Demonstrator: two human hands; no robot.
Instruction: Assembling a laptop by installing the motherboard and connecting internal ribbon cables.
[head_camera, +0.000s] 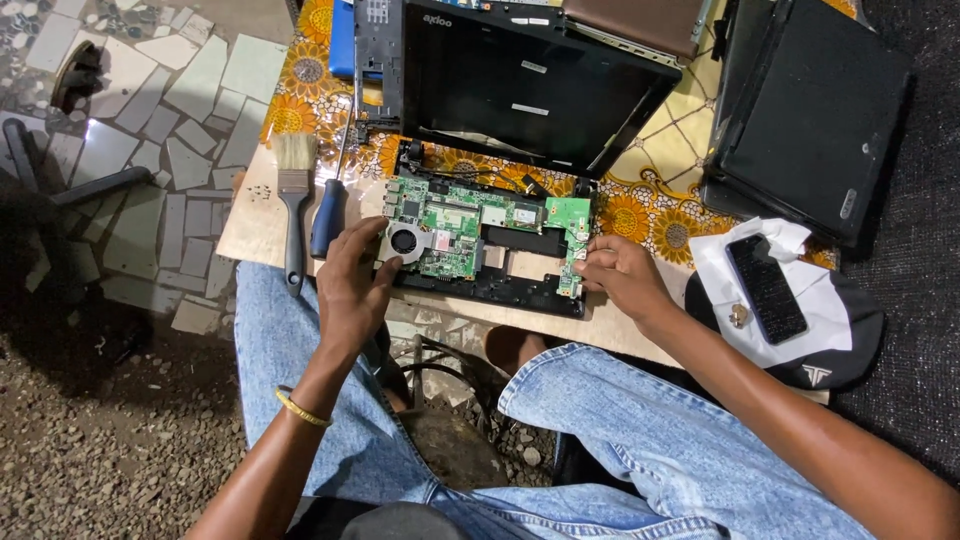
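Green circuit board (470, 225) sits in black laptop base (500, 288), hands (350, 280) touching.

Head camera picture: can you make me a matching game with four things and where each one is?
Things:
1. paintbrush
2. phone
3. green circuit board
4. screwdriver

Places:
A. between the two hands
B. on the white cloth over a cap, far right
C. at the table's left edge
D. just right of the paintbrush, beside the left hand

Pairs: 1-C, 2-B, 3-A, 4-D
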